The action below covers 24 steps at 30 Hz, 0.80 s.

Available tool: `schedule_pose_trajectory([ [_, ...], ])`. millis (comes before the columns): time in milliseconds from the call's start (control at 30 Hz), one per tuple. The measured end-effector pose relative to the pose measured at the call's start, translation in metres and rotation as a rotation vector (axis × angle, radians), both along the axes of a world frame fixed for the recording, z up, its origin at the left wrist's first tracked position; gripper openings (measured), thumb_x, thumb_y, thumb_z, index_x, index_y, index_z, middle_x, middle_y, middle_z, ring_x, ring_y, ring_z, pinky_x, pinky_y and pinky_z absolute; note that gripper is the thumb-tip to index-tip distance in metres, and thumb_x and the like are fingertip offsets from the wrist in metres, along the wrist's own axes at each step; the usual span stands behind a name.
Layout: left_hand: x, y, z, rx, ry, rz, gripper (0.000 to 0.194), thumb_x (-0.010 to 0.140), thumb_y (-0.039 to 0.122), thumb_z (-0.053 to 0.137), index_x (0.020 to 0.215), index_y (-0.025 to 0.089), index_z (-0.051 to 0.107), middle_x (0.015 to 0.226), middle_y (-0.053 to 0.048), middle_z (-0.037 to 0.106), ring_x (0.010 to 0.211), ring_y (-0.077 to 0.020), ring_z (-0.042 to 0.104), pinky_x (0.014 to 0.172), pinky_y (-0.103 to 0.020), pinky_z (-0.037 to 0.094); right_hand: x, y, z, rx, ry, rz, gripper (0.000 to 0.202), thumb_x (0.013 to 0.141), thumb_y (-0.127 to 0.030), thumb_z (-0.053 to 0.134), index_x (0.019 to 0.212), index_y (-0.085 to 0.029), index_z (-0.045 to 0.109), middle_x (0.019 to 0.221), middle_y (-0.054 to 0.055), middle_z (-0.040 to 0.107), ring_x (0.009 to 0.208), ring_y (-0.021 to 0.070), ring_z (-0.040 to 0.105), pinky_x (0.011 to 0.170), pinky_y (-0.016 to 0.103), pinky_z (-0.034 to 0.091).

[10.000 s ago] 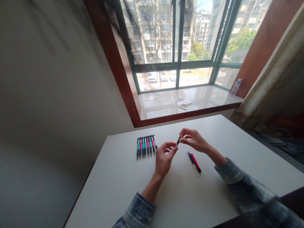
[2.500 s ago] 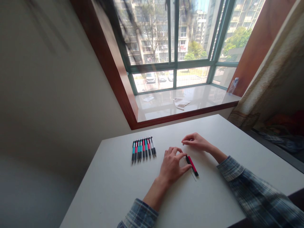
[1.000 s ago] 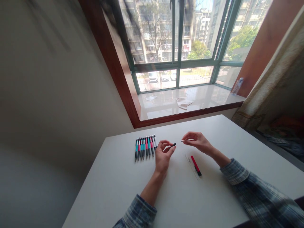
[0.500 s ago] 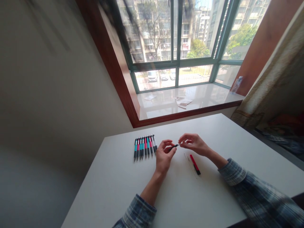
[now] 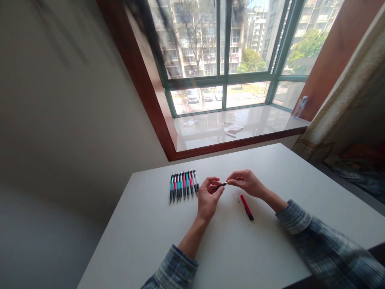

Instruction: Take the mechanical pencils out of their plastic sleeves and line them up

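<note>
My left hand (image 5: 207,198) pinches a small black pen part (image 5: 219,186) between thumb and fingers. At its silvery right end, my right hand (image 5: 245,181) has thumb and fingertips pressed together on a small tip piece. Just below my right hand, a red pen barrel with a black end (image 5: 247,208) lies on the white table (image 5: 144,233). Beside the barrel lies a thin clear refill (image 5: 241,208). Left of my left hand, several pens (image 5: 182,186) in teal, red and white with black grips stand side by side in a row, lying flat.
Behind the table's far edge is a windowsill (image 5: 204,136) with a crumpled cloth (image 5: 232,128) and a clear bottle (image 5: 300,107). A curtain (image 5: 337,108) hangs at the right, a grey wall is at the left.
The fingers of my right hand have closed in on the silvery end of the black part and are more tightly together. The items on the table have not moved.
</note>
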<state>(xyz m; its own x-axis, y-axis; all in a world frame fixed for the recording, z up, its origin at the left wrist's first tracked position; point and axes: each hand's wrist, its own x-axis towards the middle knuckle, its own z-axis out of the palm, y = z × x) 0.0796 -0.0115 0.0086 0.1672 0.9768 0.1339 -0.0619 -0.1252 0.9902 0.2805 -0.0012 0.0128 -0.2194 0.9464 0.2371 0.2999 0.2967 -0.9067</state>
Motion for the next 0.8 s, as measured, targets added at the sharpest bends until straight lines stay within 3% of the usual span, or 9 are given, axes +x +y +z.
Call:
schedule_pose_trajectory([
  [200,0.0006,-0.0003,-0.0014,0.004,-0.009,-0.028,0.027,0.078,0.026,0.079,0.1,0.019,0.066,0.087,-0.003,0.073,0.083,-0.0185,0.073,0.077,-0.028,0.055,-0.0002,-0.0046,0.0088,0.056,-0.209,-0.008,0.047,0.095,-0.059,0.056,0.073,-0.02,0.072,0.072,0.004,0.073,0.067,0.018,0.064,0.069,0.031,0.05],
  [267,0.0009,0.0001,-0.0015,0.005,-0.01,-0.028,0.026,0.078,0.025,0.078,0.1,0.019,0.066,0.087,-0.003,0.073,0.082,-0.0183,0.073,0.077,-0.028,0.055,0.0,-0.0057,0.0096,0.055,-0.21,0.015,0.047,0.097,-0.058,0.052,0.078,-0.02,0.072,0.074,0.004,0.073,0.068,0.0178,0.064,0.069,0.03,0.05],
  [400,0.001,0.0014,-0.0032,0.006,-0.01,-0.019,0.026,0.079,0.026,0.078,0.101,0.019,0.066,0.086,-0.003,0.072,0.081,-0.018,0.072,0.076,-0.027,0.055,0.0005,-0.0072,0.0092,0.043,-0.114,0.05,0.033,0.093,-0.053,0.063,0.101,-0.022,0.071,0.085,0.004,0.074,0.078,0.0193,0.067,0.071,0.03,0.051],
  [500,0.0009,0.0016,-0.0044,0.005,-0.003,-0.023,0.026,0.079,0.025,0.078,0.101,0.019,0.066,0.086,-0.003,0.072,0.081,-0.0177,0.072,0.075,-0.027,0.054,0.0003,-0.0072,0.0084,0.048,-0.13,0.062,0.031,0.093,-0.051,0.063,0.093,-0.021,0.07,0.083,0.004,0.073,0.076,0.0184,0.065,0.071,0.03,0.051],
  [600,0.001,0.0011,-0.0042,0.009,0.005,-0.03,0.026,0.078,0.024,0.078,0.1,0.018,0.065,0.086,-0.003,0.072,0.082,-0.018,0.072,0.077,-0.028,0.055,-0.0002,-0.0065,0.0085,0.041,-0.219,0.057,0.042,0.099,-0.051,0.053,0.078,-0.018,0.069,0.072,0.003,0.069,0.067,0.0157,0.06,0.067,0.028,0.047],
  [800,0.0003,0.0011,-0.0036,0.025,0.013,-0.021,0.026,0.078,0.024,0.077,0.101,0.018,0.067,0.087,-0.003,0.071,0.082,-0.0177,0.072,0.078,-0.027,0.055,0.0007,-0.0066,0.0086,0.042,-0.158,0.051,0.034,0.093,-0.051,0.063,0.091,-0.018,0.07,0.075,0.001,0.067,0.065,0.0135,0.055,0.06,0.025,0.043],
])
